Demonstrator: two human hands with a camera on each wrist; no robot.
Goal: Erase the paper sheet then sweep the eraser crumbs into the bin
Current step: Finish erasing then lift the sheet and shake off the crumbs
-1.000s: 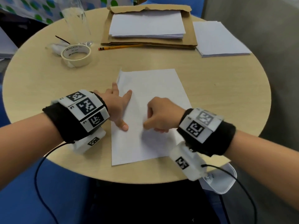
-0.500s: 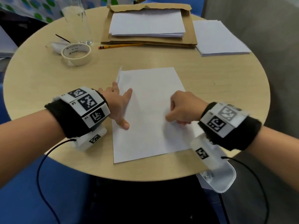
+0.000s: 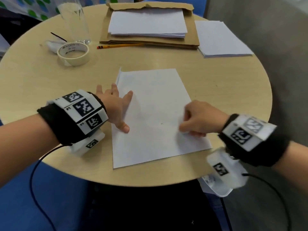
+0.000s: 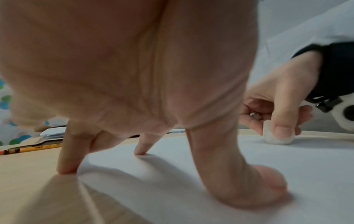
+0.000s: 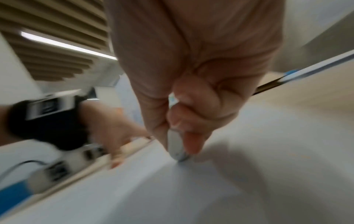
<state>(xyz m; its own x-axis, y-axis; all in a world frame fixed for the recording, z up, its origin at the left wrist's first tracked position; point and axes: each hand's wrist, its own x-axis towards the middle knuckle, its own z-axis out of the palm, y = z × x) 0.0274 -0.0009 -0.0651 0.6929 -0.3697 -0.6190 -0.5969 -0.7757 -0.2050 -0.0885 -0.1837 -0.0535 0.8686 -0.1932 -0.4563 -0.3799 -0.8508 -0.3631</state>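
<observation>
The left hand, fingers spread, pins the paper sheet's left edge. The right hand pinches the eraser upright near the right edge, the bin just below it.

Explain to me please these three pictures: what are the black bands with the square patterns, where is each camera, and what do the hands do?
No machine works here: a person wears a camera on the head and one on each wrist, and the patterned bands sit on the wrists. The wide picture is the head view; the two close ones look along each hand. The left hand presses spread fingers on the paper sheet on the round table. The right hand pinches a white eraser against the sheet. Farther back lie a tape roll, a pencil and paper stacks.
</observation>
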